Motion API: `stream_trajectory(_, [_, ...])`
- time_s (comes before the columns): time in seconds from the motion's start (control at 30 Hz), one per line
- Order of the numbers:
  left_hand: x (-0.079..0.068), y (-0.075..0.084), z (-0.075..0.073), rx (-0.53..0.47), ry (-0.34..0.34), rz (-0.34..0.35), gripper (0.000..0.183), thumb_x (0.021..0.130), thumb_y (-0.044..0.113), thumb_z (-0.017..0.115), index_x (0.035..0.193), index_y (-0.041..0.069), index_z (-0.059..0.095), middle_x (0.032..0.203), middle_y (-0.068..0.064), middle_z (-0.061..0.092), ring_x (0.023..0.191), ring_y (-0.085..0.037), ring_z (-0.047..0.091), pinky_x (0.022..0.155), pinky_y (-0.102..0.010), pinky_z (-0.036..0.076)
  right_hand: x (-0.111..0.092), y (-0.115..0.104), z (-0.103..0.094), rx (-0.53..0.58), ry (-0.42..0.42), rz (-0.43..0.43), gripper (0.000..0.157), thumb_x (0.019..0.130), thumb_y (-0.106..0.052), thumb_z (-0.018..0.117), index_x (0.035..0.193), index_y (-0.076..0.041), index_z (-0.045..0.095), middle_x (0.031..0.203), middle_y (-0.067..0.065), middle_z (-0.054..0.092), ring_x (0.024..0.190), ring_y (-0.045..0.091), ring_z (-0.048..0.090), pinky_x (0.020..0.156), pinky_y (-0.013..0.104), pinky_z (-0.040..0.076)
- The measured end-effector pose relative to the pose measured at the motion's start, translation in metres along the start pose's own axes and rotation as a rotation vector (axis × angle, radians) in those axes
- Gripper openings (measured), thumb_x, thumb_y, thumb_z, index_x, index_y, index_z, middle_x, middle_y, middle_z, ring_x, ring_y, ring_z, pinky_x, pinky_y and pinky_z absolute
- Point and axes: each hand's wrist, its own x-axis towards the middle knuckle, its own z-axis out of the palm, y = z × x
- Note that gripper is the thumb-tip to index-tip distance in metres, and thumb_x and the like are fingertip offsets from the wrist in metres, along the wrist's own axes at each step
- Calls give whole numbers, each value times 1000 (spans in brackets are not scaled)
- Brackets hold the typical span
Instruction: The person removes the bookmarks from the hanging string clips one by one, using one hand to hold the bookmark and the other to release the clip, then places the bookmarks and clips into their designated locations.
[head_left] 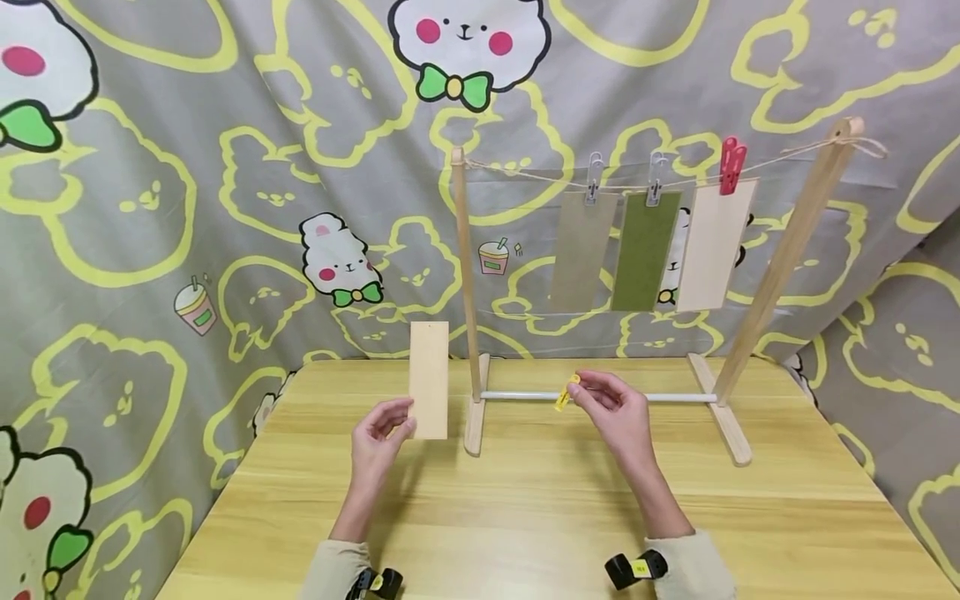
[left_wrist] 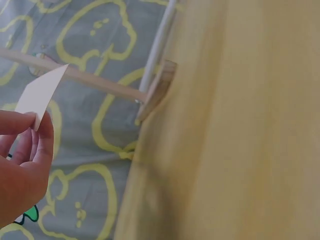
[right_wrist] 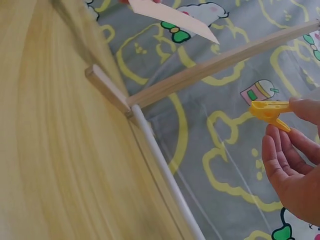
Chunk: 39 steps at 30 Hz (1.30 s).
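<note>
A cream rectangular card (head_left: 429,375) is pinched at its lower left edge by my left hand (head_left: 378,437), upright and left of the wooden stand. In the left wrist view the card (left_wrist: 42,95) sits between thumb and fingers. My right hand (head_left: 617,417) pinches a yellow clothespin (head_left: 566,394) in front of the stand's white crossbar. The right wrist view shows the clothespin (right_wrist: 270,111) with its handles between thumb and fingers. On the string hang a grey-beige card (head_left: 583,254), a green card (head_left: 647,254) and a cream-white card (head_left: 716,250).
The stand has a left post (head_left: 466,275), a thicker-looking right post (head_left: 787,258), wooden feet (head_left: 722,412) and a white crossbar (head_left: 678,397). Two clear clothespins (head_left: 656,182) and a red clothespin (head_left: 732,167) grip the hanging cards. A patterned curtain (head_left: 247,208) falls behind the wooden table (head_left: 510,517).
</note>
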Motion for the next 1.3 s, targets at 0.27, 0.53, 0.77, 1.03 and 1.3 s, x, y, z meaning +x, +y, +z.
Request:
stream_trajectory(0.27, [-8, -10, -15, 44, 8, -54, 30, 83, -21, 70, 112, -16, 66, 104, -28, 71, 87, -12, 68, 77, -19, 57, 2, 11, 3, -9, -35, 22, 32, 90, -9, 80, 115, 8, 71, 108, 24, 72, 85, 7, 70, 77, 19, 58])
stream_trajectory(0.53, [-11, -15, -22, 71, 11, -105, 30, 84, -19, 71, 113, -15, 67, 103, -22, 72, 87, -10, 68, 77, -19, 57, 6, 17, 7, -72, -55, 44, 32, 88, -13, 82, 113, 5, 73, 104, 21, 72, 84, 7, 69, 75, 17, 57])
stream_trajectory(0.77, [-9, -9, -23, 89, -18, -117, 32, 83, -20, 70, 115, -16, 66, 113, -28, 69, 89, -10, 67, 81, -18, 56, 4, -3, 12, -146, -87, 79, 31, 90, -8, 80, 114, 9, 71, 105, 24, 70, 88, 15, 69, 76, 16, 56])
stream_trajectory(1.03, [-9, -8, -29, 119, -87, -192, 35, 85, -21, 67, 119, -12, 66, 121, -29, 65, 93, -16, 67, 80, -19, 57, 4, 0, 22, -213, -104, 69, 34, 89, -14, 81, 113, 8, 71, 103, 19, 72, 89, 21, 70, 74, 17, 56])
stream_trajectory(1.3, [-6, -4, -22, 123, -97, -228, 36, 83, -22, 67, 118, -14, 65, 120, -30, 64, 90, -15, 67, 78, -19, 58, 15, 29, 29, -265, -105, 77, 31, 87, -22, 85, 110, -3, 76, 99, 10, 73, 91, 22, 71, 73, 20, 57])
